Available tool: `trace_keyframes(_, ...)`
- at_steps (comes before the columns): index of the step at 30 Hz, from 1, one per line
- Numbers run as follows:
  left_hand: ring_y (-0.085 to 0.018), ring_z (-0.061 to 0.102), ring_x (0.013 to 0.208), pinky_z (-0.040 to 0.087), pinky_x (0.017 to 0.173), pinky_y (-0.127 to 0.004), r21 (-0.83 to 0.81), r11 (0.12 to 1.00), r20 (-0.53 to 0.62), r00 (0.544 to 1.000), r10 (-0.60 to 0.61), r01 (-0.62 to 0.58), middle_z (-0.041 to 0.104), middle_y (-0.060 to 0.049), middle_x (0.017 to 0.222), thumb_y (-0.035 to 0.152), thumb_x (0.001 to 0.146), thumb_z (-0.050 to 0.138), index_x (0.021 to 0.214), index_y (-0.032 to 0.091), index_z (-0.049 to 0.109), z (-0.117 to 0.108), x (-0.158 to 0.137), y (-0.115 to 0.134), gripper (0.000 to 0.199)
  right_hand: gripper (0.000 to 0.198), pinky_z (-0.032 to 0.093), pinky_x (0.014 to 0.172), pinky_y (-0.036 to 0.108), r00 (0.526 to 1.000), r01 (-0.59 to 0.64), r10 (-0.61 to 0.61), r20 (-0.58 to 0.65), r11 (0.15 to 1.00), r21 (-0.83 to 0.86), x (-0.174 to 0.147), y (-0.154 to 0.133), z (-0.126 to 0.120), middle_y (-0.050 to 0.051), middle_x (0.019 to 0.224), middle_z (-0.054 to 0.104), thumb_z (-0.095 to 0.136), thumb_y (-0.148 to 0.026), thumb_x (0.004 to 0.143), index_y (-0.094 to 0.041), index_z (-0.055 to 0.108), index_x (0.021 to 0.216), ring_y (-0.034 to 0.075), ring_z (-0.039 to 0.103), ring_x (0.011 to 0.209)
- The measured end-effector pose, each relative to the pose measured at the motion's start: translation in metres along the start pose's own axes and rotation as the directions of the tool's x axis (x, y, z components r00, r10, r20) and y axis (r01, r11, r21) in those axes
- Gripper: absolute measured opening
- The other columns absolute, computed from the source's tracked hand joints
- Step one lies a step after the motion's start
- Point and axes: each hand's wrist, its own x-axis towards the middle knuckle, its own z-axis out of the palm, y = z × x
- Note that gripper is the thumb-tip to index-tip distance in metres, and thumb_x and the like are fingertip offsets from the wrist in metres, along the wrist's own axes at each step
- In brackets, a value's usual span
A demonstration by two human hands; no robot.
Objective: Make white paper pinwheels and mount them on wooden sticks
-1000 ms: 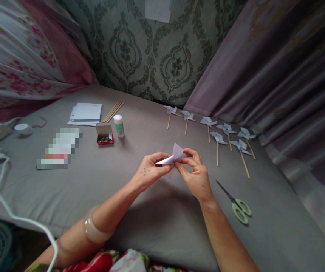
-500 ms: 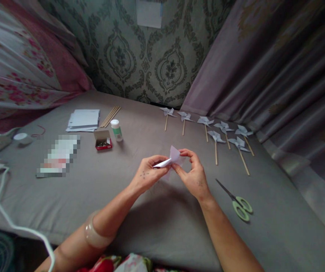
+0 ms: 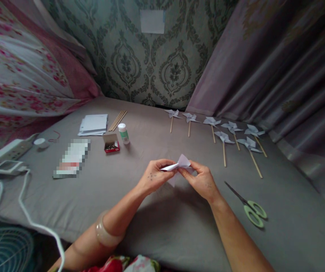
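Between my two hands is a white paper pinwheel [image 3: 183, 161], its blades folded in toward the middle and no stick on it. My left hand [image 3: 158, 175] pinches its left side, thumb in front and fingers behind. With thumb and fingertips, my right hand [image 3: 200, 179] grips it near the centre and right side. One paper corner points up and another hangs below the fingers. The fingers hide the pinwheel's centre in part. To the right of my right hand lie scissors [image 3: 246, 206] with green handles, blades pointing away to the left.
Several finished pinwheels on sticks [image 3: 224, 139] lie at the back right. At the back left are stacked white paper [image 3: 93, 124], wooden sticks [image 3: 118, 120], a glue bottle [image 3: 124, 134] and an open box of small metal pins [image 3: 111, 145]. A power strip [image 3: 8, 154] with white cables lies far left.
The view has shifted a little, so everything appears slightly lower and to the right. My right fingers have closed in nearer the pinwheel's centre; both hands still hold it.
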Motion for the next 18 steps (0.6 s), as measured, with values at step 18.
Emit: trace_keyframes(18, -0.013, 0.055, 0.062, 0.042, 0.058, -0.022, -0.025, 0.994, -0.039, 0.994, -0.104, 0.103, 0.068, -0.003, 0.069, 0.047, 0.053, 0.082, 0.080, 0.012, 0.073, -0.003, 0.011, -0.012, 0.045, 0.021, 0.052, 0.070, 0.030, 0.971, -0.233, 0.237, 0.025, 0.927, 0.293, 0.001, 0.014, 0.014, 0.004, 0.078, 0.074, 0.071, -0.035, 0.069, -0.017, 0.075, 0.079, 0.020, 0.066, 0.073)
